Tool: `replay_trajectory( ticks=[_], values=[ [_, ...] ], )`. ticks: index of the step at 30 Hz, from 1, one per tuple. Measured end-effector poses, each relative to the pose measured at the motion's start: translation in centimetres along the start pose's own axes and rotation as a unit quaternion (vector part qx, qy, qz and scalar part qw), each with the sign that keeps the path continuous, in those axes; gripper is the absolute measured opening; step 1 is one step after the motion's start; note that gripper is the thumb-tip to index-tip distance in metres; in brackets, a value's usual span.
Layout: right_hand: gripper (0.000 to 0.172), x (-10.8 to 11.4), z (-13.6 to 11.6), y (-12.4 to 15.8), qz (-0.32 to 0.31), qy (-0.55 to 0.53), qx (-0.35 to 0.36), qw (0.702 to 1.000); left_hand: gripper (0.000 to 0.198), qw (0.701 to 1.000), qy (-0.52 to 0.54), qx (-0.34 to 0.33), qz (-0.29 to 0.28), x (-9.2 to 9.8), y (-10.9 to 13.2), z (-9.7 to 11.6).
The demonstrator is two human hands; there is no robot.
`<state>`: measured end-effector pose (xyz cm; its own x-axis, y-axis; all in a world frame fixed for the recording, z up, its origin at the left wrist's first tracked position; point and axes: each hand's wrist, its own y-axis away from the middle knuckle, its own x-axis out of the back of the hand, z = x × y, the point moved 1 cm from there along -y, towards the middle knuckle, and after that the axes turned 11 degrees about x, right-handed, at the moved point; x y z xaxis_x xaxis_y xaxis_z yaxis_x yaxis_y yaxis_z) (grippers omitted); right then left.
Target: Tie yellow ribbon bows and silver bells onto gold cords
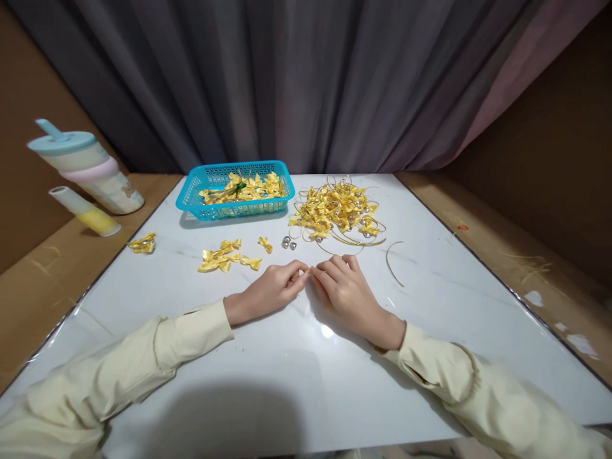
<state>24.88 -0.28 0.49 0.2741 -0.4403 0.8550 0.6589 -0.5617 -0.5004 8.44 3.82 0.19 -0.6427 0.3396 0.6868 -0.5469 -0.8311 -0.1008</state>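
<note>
My left hand point(275, 288) and my right hand point(348, 292) meet fingertip to fingertip over the middle of the white table. Both are closed in a pinch. A tiny yellowish bit shows where the fingertips meet, but the fingers hide what it is. Beyond my left hand lie several loose yellow ribbon bows point(220, 256) and a single bow point(265, 244). A few small silvery bells point(288, 243) sit just past my fingertips. Behind my right hand is a heap of yellow bows with gold cords and silvery bells point(337, 207).
A blue plastic basket point(234, 215) at the back holds more yellow bows. One bow point(142, 243) lies near the left edge, and a curved gold cord point(393, 268) lies right. A lidded tumbler point(102, 178) and a yellow-and-white tube point(86, 211) stand left. A grey curtain point(268, 83) hangs behind.
</note>
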Motion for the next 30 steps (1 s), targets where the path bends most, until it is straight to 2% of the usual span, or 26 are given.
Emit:
replay_trajectory(
  ticks=[11,22,28,30],
  values=[
    [0.018,0.24,0.13,-0.11,0.005,0.007,-0.008,1.0,0.018,1.0,0.018,-0.009,0.022,0.13,0.08,-0.12],
    [0.022,0.31,0.3,-0.1,0.011,-0.018,-0.032,0.999,0.025,0.998,0.062,-0.005,0.004,0.03,0.1,-0.41],
    [0.021,0.84,0.23,-0.13,0.001,-0.076,-0.07,0.995,0.027,0.998,0.067,-0.001,-0.006,0.12,0.21,-0.38],
    [0.032,0.94,0.16,-0.22,-0.007,-0.112,-0.085,0.99,0.027,0.998,0.066,-0.005,-0.014,0.18,0.23,-0.28]
  ],
)
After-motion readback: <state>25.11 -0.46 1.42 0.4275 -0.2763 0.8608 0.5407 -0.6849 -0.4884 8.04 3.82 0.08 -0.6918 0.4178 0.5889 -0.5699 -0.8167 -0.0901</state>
